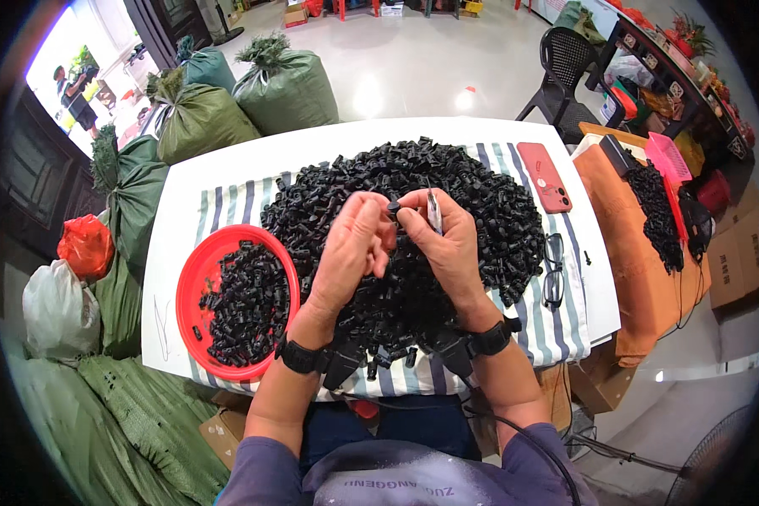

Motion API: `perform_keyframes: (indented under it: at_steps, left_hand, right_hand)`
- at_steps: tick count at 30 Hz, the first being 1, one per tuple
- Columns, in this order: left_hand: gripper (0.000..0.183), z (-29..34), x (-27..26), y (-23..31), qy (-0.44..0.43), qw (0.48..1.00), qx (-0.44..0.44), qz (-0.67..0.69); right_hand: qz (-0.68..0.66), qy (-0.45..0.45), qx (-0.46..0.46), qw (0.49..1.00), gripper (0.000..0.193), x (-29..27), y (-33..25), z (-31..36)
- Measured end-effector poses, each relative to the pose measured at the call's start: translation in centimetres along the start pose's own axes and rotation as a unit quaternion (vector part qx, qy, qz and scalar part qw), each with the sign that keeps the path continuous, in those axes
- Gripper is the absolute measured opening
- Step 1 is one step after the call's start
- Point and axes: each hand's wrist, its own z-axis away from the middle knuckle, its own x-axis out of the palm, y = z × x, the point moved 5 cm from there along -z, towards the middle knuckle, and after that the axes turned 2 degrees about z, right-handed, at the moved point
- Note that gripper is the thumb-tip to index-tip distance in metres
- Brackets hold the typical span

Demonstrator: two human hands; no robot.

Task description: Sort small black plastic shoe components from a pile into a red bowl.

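My left hand [358, 242] is closed, its fingertips curled at a small black plastic part [394, 207]. Thumb and forefinger of my right hand [447, 244] meet the same part from the other side. A slim, pointed, silvery tool [434, 212] stands up out of my right hand; its exact kind is unclear. Both hands are above a big heap of similar black plastic parts [497, 223], which covers much of a striped cloth [569, 316]. To the left, a round red tray [196, 261] holds more small black parts.
A red phone [546, 179] and black-framed glasses [553, 271] lie right of the heap. The white table [164, 244] is flanked by stuffed green sacks [287, 88] on the left. Further right are an orange-covered surface [620, 253] and a black chair [565, 72]. Cables run near my right arm.
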Motion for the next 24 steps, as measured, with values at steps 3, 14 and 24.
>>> perform_keyframes:
  at_steps: [3,14,24]
  left_hand:
    - [0.030,0.3,0.7,-0.5,-0.033,0.998,0.021,-0.050]
    - [0.039,1.1,1.0,-1.4,-0.009,0.997,-0.030,0.077]
    - [0.038,1.3,0.6,-0.9,-0.019,0.997,-0.029,0.073]
  right_hand:
    - [-0.049,-0.024,0.013,0.998,0.010,0.8,0.1,0.2]
    - [-0.121,-0.088,0.063,0.987,0.018,1.5,1.3,0.2]
    - [-0.011,-0.072,-0.003,0.997,0.018,1.5,0.8,0.3]
